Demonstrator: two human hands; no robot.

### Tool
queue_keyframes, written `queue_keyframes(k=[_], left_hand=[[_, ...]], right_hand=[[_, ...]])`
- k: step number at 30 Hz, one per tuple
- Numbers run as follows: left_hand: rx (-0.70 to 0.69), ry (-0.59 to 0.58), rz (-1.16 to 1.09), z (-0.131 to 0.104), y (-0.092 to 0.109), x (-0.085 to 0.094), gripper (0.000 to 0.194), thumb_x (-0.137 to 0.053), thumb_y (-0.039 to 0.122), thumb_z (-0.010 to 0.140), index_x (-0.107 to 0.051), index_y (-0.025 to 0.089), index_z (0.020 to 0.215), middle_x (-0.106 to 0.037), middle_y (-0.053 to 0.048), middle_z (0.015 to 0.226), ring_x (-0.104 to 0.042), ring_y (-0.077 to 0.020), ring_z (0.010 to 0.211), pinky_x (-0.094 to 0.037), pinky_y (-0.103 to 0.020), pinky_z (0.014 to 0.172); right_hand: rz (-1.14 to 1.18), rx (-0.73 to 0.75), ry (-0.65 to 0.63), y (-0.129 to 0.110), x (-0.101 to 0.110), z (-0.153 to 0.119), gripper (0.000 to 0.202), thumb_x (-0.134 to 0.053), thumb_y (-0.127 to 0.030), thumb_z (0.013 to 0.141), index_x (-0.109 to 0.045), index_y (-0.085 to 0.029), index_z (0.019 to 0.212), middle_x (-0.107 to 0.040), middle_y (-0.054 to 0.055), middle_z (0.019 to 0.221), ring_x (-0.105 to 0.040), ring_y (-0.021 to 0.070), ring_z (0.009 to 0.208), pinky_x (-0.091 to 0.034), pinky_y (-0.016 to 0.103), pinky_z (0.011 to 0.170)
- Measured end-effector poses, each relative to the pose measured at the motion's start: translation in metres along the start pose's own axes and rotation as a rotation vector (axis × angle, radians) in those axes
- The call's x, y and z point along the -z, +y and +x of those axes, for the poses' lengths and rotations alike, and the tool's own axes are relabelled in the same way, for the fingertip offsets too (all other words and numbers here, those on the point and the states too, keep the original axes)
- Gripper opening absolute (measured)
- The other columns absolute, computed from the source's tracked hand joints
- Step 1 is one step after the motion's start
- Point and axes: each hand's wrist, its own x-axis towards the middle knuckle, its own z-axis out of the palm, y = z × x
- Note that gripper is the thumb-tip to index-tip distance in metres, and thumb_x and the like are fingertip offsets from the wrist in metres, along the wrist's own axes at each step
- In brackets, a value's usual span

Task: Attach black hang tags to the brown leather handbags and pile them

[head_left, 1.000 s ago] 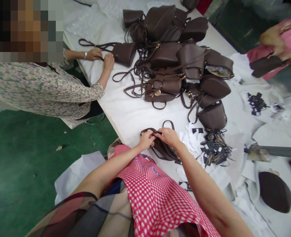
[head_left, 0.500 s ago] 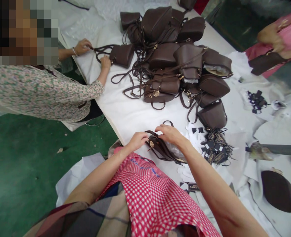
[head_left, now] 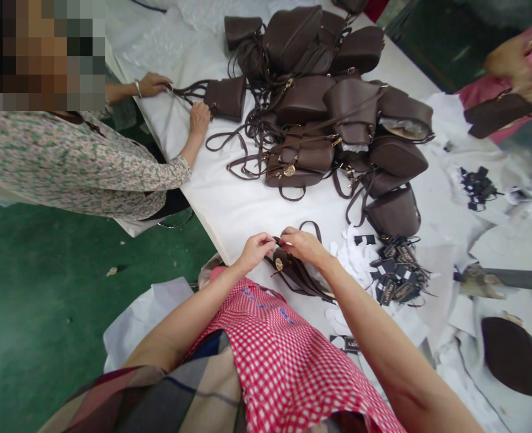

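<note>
A dark brown leather bag with a round gold emblem lies on the white table right in front of my apron. My left hand is closed, pinching the bag's brown strap between thumb and fingers. Close beside it, my right hand is closed on the same strap, its fingertips almost meeting the left ones. Part of the bag is hidden under my right hand and forearm. A thin strap loop shows just beyond the right hand.
Several brown bags lie heaped across the table. Black hang tags and white paper pieces are to the right. A co-worker in a floral top handles another bag at the left. At the right edge, another person holds a brown piece.
My right hand has shifted left, and its fingers have closed on the strap beside my left hand. My left hand has risen slightly. The co-worker's hand slid a little along the other bag.
</note>
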Motion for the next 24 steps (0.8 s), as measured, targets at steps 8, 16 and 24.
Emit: queue_keyframes(k=[8, 16, 24], left_hand=[[0.020, -0.025, -0.177, 0.001, -0.010, -0.011, 0.023, -0.072, 0.020, 0.067, -0.059, 0.014, 0.084, -0.064, 0.001, 0.071, -0.062, -0.0104, 0.064, -0.051, -0.024, 0.063], [0.032, 0.024, -0.080, 0.009, -0.016, -0.008, 0.023, -0.073, 0.029, 0.069, -0.057, 0.014, 0.072, -0.063, 0.002, 0.066, -0.058, -0.0102, 0.061, -0.047, -0.023, 0.060], [0.075, -0.241, -0.439, -0.003, 0.000, -0.009, 0.029, -0.079, 0.034, 0.069, -0.061, 0.012, 0.078, -0.068, -0.004, 0.077, -0.063, -0.0151, 0.080, -0.045, -0.032, 0.086]], right_hand=[[0.084, 0.026, 0.008, 0.007, -0.004, 0.003, 0.021, -0.051, -0.019, 0.090, -0.072, -0.019, 0.095, -0.067, 0.007, 0.106, -0.062, 0.0161, 0.096, -0.042, 0.023, 0.079], [0.086, 0.006, 0.021, 0.009, -0.002, 0.003, 0.022, -0.048, -0.018, 0.092, -0.069, -0.018, 0.098, -0.067, 0.009, 0.106, -0.061, 0.0165, 0.097, -0.042, 0.023, 0.082], [0.149, -0.042, 0.124, 0.020, -0.002, -0.015, 0.030, -0.053, -0.032, 0.091, -0.062, -0.016, 0.115, -0.065, 0.012, 0.109, -0.061, 0.0213, 0.100, -0.045, 0.031, 0.088]])
